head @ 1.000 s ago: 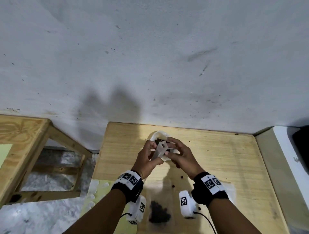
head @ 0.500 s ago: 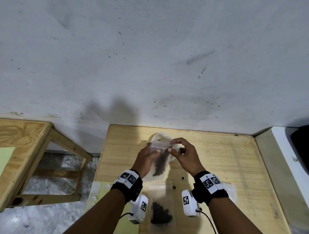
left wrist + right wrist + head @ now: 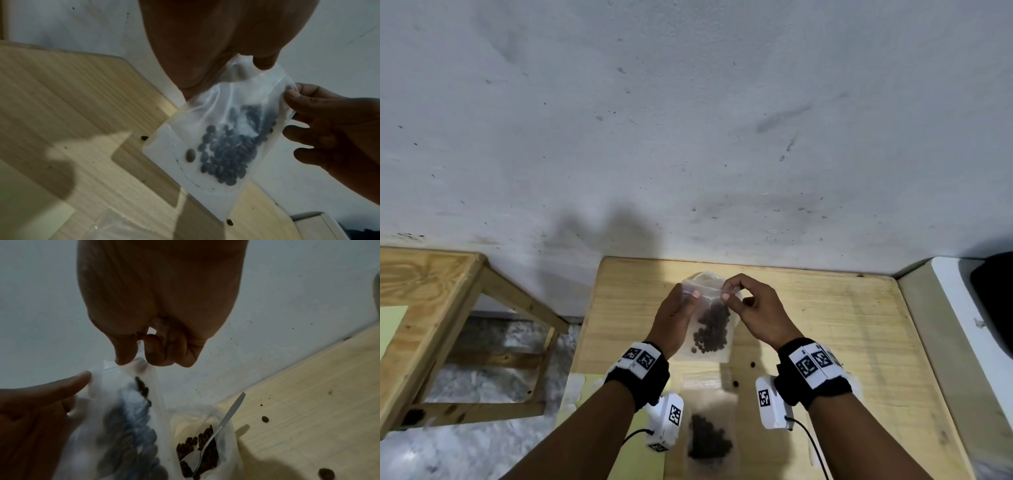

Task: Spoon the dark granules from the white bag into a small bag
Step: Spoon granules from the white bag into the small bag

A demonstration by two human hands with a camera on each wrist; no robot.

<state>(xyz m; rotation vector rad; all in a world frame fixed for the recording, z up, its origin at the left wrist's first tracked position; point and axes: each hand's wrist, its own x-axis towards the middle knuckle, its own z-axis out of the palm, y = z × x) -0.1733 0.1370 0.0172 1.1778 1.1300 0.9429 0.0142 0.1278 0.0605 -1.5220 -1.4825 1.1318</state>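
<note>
A small clear bag of dark granules hangs above the wooden table. My left hand pinches its top left edge between thumb and fingers. My right hand pinches the top edge further right, the other fingers curled. Behind the small bag stands the white bag, open, with dark granules and a metal spoon leaning inside it. The hands mostly hide it in the head view.
A second small bag with granules lies flat between my wrists. Loose granules dot the table. A wooden frame stands left, a white unit right, a wall behind. A yellow-green sheet lies at the near left.
The small bag, earlier bunched up between the hands, now hangs flat with the granules settled low. Both hands have shifted to its top edge and moved slightly apart.
</note>
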